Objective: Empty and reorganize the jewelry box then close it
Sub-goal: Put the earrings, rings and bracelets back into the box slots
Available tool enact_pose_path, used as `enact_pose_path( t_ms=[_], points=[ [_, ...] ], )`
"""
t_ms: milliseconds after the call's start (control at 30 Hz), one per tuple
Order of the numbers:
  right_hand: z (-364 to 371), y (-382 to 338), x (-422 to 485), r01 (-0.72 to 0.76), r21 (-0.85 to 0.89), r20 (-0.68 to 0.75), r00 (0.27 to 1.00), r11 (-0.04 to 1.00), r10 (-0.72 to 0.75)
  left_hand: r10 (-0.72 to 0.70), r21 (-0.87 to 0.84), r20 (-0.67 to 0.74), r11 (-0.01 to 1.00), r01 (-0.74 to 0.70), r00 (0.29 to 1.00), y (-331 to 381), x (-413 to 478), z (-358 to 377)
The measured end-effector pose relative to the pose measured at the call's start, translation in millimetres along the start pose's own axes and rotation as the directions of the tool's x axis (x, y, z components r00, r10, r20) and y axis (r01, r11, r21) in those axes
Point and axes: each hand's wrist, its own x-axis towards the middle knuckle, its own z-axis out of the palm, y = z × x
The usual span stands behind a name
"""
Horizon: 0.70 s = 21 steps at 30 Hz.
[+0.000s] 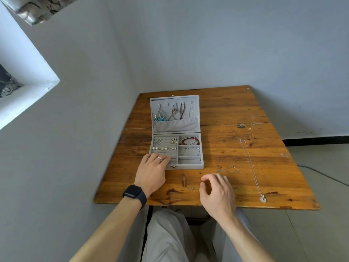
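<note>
Two empty hands: left hand [151, 172] on jewelry box [190, 166], right hand [217, 193] relaxed over wooden table [228, 114]; grey walls [207, 44].

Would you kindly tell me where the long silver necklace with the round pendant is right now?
In the head view, the long silver necklace lies stretched on the wooden table, right of the open jewelry box, pendant near the front edge.

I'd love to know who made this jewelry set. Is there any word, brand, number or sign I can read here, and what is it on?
No readable text anywhere in this view.
The smartwatch: its screen is dark and shows nothing.
The jewelry box: plain grey lining, no label visible.
The round pendant: too small to tell whether it bears any engraving.
</note>
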Motion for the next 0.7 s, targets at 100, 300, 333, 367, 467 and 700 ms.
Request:
enact_pose_path(
  t_ms=[100, 300, 333, 367, 467, 700],
  points=[
    [0, 0, 0, 0.0, 0.007, 0.002, 1.0, 1.0, -0.001, -0.025, 0.05, 0.007, 0.998, 0.024, 1.0, 7, 1, 2],
    [-2, -1, 0, 0.0, 0.013, 0.004, 1.0, 1.0, 0.0, -0.059, 0.051, 0.027, 0.997, 0.057, 0.998, 11, 0, 1],
    [-2, 0, 0, 0.001, 0.012, 0.003, 1.0, 1.0, -0.001, -0.074, 0.056, 0.035, 0.996, 0.072, 0.997, 11, 0, 0],
    [-2, 0, -1, 0.002, 0.011, 0.002, 1.0, 1.0, -0.002, -0.086, 0.062, 0.046, 0.995, 0.083, 0.995, 11, 0, -1],
    [-2, 1, -1, 0.005, 0.004, 0.002, 1.0, 1.0, -0.005, -0.089, 0.072, 0.084, 0.994, 0.083, 0.993, 11, -3, -2],
    [-4, -2, -1, -0.004, 0.01, 0.032, 0.999, 1.0, 0.003, -0.103, 0.095, 0.133, 0.991, 0.091, 0.986, 17, -6, -1]
  ],
)
